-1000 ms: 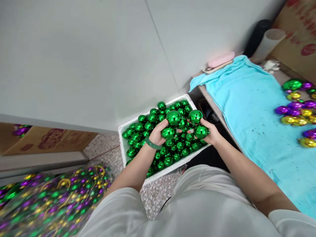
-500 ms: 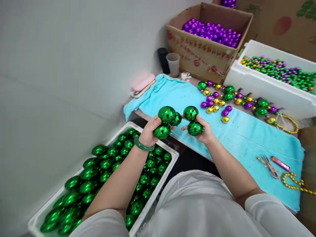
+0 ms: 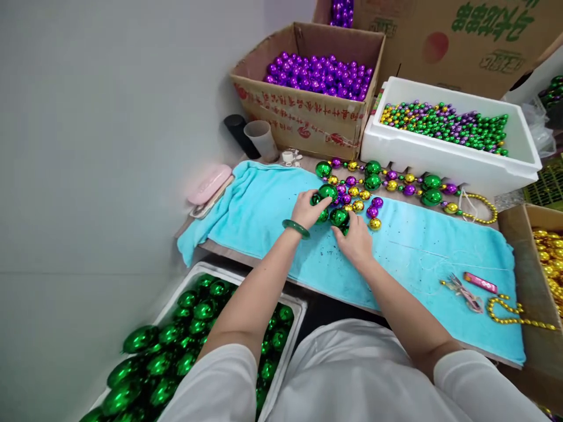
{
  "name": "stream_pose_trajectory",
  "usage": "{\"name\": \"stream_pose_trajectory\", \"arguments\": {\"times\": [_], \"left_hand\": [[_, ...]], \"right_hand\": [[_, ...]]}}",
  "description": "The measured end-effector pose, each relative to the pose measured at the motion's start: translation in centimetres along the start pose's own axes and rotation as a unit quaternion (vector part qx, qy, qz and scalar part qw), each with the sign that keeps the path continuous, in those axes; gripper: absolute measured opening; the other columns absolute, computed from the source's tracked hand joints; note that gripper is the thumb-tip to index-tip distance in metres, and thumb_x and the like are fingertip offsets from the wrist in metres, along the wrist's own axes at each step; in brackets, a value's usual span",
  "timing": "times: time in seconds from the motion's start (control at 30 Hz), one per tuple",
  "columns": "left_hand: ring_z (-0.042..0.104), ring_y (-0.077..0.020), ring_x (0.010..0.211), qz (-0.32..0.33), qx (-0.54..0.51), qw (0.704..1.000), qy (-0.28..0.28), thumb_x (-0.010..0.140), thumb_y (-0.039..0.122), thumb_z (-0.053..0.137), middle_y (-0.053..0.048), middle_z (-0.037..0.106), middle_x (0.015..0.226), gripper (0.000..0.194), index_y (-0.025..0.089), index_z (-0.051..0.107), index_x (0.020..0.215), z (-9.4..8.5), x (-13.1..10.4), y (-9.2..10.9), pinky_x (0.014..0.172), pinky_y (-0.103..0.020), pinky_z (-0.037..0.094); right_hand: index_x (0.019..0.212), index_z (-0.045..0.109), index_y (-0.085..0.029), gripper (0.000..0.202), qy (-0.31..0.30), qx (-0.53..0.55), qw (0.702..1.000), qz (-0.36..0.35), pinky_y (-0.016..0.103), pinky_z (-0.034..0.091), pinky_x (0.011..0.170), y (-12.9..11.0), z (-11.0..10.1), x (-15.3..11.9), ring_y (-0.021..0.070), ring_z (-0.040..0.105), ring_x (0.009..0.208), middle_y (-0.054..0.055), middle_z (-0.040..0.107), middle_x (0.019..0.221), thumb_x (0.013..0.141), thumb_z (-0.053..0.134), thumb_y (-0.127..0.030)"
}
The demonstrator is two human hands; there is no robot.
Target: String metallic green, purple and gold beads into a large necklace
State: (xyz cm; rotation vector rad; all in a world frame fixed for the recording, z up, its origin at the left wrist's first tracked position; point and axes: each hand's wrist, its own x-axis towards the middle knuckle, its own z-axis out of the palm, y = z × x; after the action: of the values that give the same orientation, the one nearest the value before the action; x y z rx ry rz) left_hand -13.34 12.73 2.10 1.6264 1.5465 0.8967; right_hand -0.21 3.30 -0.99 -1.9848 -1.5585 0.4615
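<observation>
Shiny green balls are under the fingers of my left hand, which wears a green bangle at the wrist. My right hand curls its thumb and fingers around more green balls. Both hands are low over the turquoise towel, side by side. Just beyond them lie small purple and gold balls, partly hidden by the hands and green balls. Behind these stretches a bead string of green, purple and gold balls.
A foam box of green balls stands below left. At the back are a carton of purple balls and a white foam box of small mixed beads. Scissors, a pink lighter and a gold bead string lie at right.
Both hands have moved forward with the green balls, from above the towel's near edge to beside the small purple and gold balls. The view has shifted to the right.
</observation>
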Motion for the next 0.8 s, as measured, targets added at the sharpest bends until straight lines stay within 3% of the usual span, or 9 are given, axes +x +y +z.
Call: {"name": "stream_pose_trajectory", "arguments": {"times": [0.13, 0.27, 0.37, 0.47, 0.6, 0.8], "left_hand": [[0.057, -0.0285, 0.110, 0.044, 0.148, 0.988, 0.017, 0.074, 0.045, 0.065, -0.014, 0.046, 0.128, 0.058, 0.017, 0.056, 0.124, 1.3, -0.4, 0.4, 0.099, -0.041, 0.043], [0.053, -0.0337, 0.117, 0.044, 0.193, 0.980, 0.026, 0.077, 0.053, 0.060, -0.017, 0.036, 0.140, 0.065, 0.019, 0.049, 0.132, 1.9, -1.0, -0.3, 0.096, -0.044, 0.046], [0.043, -0.0372, 0.128, 0.049, 0.198, 0.978, 0.040, 0.077, 0.058, 0.059, -0.021, 0.035, 0.143, 0.075, 0.017, 0.043, 0.138, 2.1, -1.3, -1.0, 0.103, -0.049, 0.038], [0.031, -0.0359, 0.136, 0.071, 0.175, 0.980, 0.062, 0.079, 0.058, 0.057, -0.023, 0.036, 0.141, 0.080, 0.013, 0.036, 0.141, 2.3, -1.7, -1.7, 0.109, -0.051, 0.028], [0.027, -0.0308, 0.138, 0.109, 0.133, 0.981, 0.086, 0.089, 0.054, 0.042, -0.023, 0.032, 0.144, 0.071, 0.012, 0.031, 0.145, 2.4, -2.1, -2.4, 0.112, -0.048, 0.023], [0.022, -0.0342, 0.139, 0.139, 0.192, 0.970, 0.048, 0.089, 0.050, 0.043, -0.016, 0.034, 0.147, 0.056, 0.021, 0.048, 0.137, 2.3, -1.7, -1.8, 0.113, -0.053, 0.017]], "right_hand": [[0.136, 0.042, -0.010, 0.065, 0.024, 0.016, 0.999, -0.026, 0.051, 0.038, 0.098, 0.1, 0.3, 1.0, 0.0360, 0.041, 0.124, 0.023, 0.048, 0.130, 0.085, 0.054, -0.048], [0.133, 0.046, -0.013, 0.054, 0.063, 0.044, 0.996, -0.052, 0.047, 0.036, 0.099, 0.3, 0.2, 1.8, 0.0321, 0.041, 0.124, 0.020, 0.049, 0.130, 0.092, 0.043, -0.048], [0.130, 0.050, -0.016, 0.048, 0.082, 0.038, 0.993, -0.076, 0.044, 0.036, 0.098, 0.5, 0.0, 2.2, 0.0302, 0.044, 0.121, 0.017, 0.051, 0.129, 0.094, 0.039, -0.046], [0.128, 0.052, -0.016, 0.048, 0.071, 0.024, 0.990, -0.115, 0.044, 0.033, 0.099, 0.7, -0.4, 2.1, 0.0305, 0.044, 0.120, 0.017, 0.051, 0.129, 0.093, 0.041, -0.047], [0.129, 0.052, -0.014, 0.048, 0.049, 0.024, 0.984, -0.169, 0.047, 0.029, 0.102, 1.6, -1.3, 0.9, 0.0309, 0.042, 0.121, 0.018, 0.050, 0.131, 0.093, 0.041, -0.044], [0.134, 0.049, -0.015, 0.049, -0.009, -0.007, 0.981, -0.194, 0.050, 0.024, 0.107, 3.8, -1.9, -1.3, 0.0318, 0.036, 0.128, 0.018, 0.045, 0.137, 0.091, 0.047, -0.037]]}}
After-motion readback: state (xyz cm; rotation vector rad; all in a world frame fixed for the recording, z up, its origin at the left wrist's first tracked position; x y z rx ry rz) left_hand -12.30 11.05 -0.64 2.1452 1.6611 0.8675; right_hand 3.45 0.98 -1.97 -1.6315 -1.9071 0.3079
